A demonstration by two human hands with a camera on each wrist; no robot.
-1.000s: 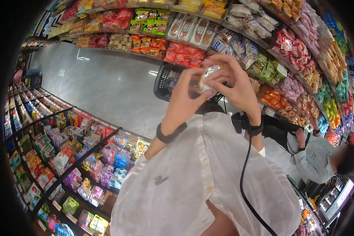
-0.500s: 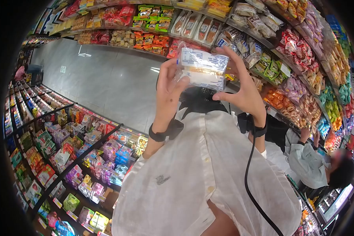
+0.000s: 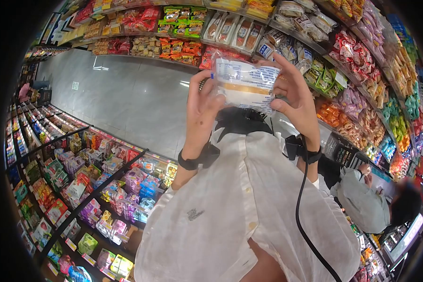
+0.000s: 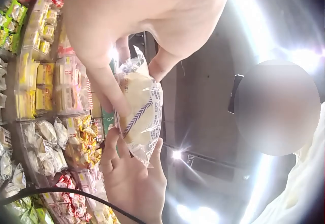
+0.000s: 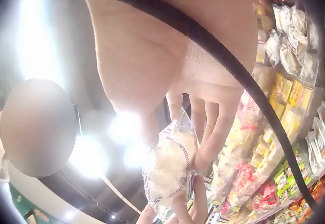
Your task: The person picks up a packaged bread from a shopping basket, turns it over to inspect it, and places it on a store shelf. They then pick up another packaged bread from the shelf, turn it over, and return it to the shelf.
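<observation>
Both hands hold a packaged bread (image 3: 247,84) in a clear plastic wrapper, its side with small blue print on white turned up to the head camera. My left hand (image 3: 200,105) pinches the left end, thumb on the near side. At the right end, my right hand (image 3: 296,101) grips with its thumb at the lower corner and its fingers behind, partly hidden. In the left wrist view the bread (image 4: 139,110) shows pale cream through the wrapper, with a blue patterned stripe. The right wrist view shows the bread (image 5: 172,165) between the fingers of both hands.
Shelves of bagged snacks (image 3: 352,56) curve along the far and right sides. A lower rack of colourful packets (image 3: 89,188) lies to the left, with grey floor (image 3: 127,94) between. Another person (image 3: 362,197) is at the right, near a dark basket (image 3: 340,152). A black cable (image 3: 300,211) hangs from my right wrist.
The bread was turned from a smaller view between the fingers to its printed side facing up. Since half a second ago, my right thumb has come onto its lower right corner. The other person has shifted.
</observation>
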